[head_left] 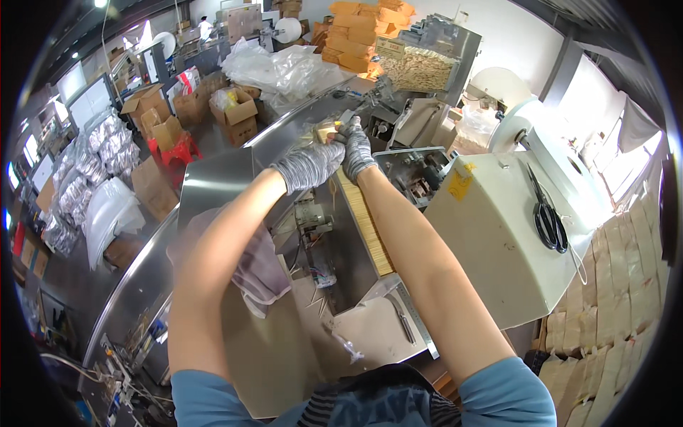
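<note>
My left hand (311,168) and my right hand (355,148), both in grey knitted gloves, meet at the far end of a metal trough. A row of thin, pale wooden sticks (368,231) lies along that trough and runs back under my right wrist. The fingers of both hands are curled in close together. A small yellowish piece (326,132) shows just beyond the left fingers. What the fingers grip is mostly hidden by the gloves.
To the right, black scissors (548,219) rest on a cream machine housing (491,235) beside a large white reel (548,142). A mauve cloth (262,267) hangs left of the trough. Sticks fill a bin (421,67) at the back, near orange bundles (352,35). A cardboard box (233,114) stands left.
</note>
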Demonstrator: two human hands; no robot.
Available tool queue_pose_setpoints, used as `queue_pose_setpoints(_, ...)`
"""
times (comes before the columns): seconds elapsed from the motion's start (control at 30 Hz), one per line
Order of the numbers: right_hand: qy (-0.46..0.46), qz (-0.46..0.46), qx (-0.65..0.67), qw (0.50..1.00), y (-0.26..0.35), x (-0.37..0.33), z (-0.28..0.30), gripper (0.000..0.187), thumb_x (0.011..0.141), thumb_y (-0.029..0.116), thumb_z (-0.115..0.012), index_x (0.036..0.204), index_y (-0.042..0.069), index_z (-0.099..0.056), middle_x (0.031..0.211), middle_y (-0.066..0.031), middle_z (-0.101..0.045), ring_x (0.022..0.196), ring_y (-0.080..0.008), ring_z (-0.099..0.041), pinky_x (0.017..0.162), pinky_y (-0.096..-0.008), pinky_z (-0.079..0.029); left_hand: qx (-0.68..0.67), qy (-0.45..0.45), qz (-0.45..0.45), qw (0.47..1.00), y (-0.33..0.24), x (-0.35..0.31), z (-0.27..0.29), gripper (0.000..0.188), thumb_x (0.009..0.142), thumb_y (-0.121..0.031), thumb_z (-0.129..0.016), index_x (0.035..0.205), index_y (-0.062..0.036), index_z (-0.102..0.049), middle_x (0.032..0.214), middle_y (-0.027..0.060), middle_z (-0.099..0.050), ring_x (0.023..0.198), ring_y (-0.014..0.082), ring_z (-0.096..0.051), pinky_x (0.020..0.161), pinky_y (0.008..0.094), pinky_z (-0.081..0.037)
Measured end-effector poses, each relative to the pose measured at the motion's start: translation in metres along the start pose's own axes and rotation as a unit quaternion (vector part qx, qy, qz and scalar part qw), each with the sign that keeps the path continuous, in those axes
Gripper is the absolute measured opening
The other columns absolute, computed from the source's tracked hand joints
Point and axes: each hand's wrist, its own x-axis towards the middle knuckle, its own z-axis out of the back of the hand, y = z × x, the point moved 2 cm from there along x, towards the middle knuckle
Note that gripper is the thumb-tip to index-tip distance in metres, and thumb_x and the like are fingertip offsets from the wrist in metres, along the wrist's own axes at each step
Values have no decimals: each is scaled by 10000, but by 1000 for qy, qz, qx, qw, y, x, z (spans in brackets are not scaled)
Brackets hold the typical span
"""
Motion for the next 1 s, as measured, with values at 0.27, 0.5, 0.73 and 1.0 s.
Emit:
queue_pose_setpoints(0.27,-13,-14,60,998,11,-10,-3,708,900,574,-288,1175,-58,-453,1010,-221,-577,869,-311,-597,795,-407,-503,33,-6,-62,998,-7,10,-13,144,722,-75,-545,782,24,-633,734,85,-589,731,220,-552,657,325,-439)
queue_pose_setpoints(0.5,6,29,18,999,10,5,13,769,875,622,-278,1249,-36,-416,1070,-215,-562,917,-316,-587,820,-384,-472,-817,73,216,529,55,19,24,150,874,-167,-523,912,-26,-560,808,126,-601,737,285,-575,688,362,-451)
queue_pose_setpoints(0.73,-2,-45,10,999,22,-17,2,812,856,663,-215,1269,-10,-405,1192,-209,-518,1069,-328,-530,937,-434,-383,-768,66,223,597,27,15,42,109,843,-143,-534,886,-43,-540,787,170,-566,745,338,-549,681,387,-433)
queue_pose_setpoints(1.0,25,5,149,989,41,-23,5,782,874,618,-282,1228,-73,-375,1173,-248,-500,1053,-365,-529,932,-466,-408,-763,74,205,609,16,16,34,91,836,-123,-518,841,-32,-507,740,166,-534,719,338,-529,666,394,-425)
